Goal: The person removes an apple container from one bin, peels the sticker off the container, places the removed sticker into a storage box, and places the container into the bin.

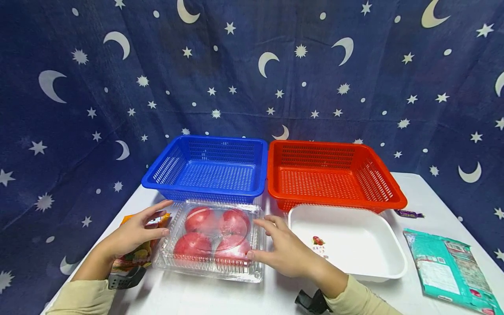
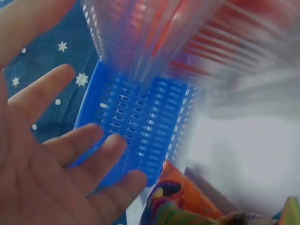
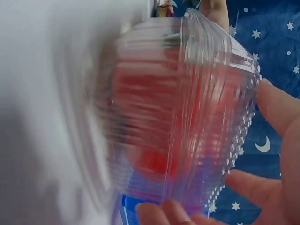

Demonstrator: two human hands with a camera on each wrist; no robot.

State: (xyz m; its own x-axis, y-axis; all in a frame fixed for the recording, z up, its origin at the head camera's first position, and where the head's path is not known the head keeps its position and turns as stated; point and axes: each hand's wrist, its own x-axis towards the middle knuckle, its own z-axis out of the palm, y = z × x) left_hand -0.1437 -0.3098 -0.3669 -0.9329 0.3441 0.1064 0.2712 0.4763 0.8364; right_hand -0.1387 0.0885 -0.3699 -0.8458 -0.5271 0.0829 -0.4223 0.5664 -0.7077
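A clear plastic clamshell box [image 1: 257, 273] with several round red fruits [image 1: 193, 245], tomato-like, stands in front of the blue basket, its lid down over them. On its left side my left hand [image 1: 135, 232] is spread, thumb and fingertips close to the box edge; in the left wrist view the fingers [image 2: 110, 150] are apart with nothing between them. My right hand [image 1: 289, 249] is at the right side, thumb and index fingertips right at the rim. The right wrist view shows the ridged box wall [image 3: 187, 117] with fingers extended around its edge.
Behind stand a blue basket [image 1: 204, 192] and a red basket [image 1: 334, 203]. A white tray [image 1: 362, 245] is right of the box. An orange snack bag [image 1: 138, 258] lies under my left hand. Far right are a teal bag [image 1: 449, 267] and a small purple-wrapped item [image 1: 409, 214].
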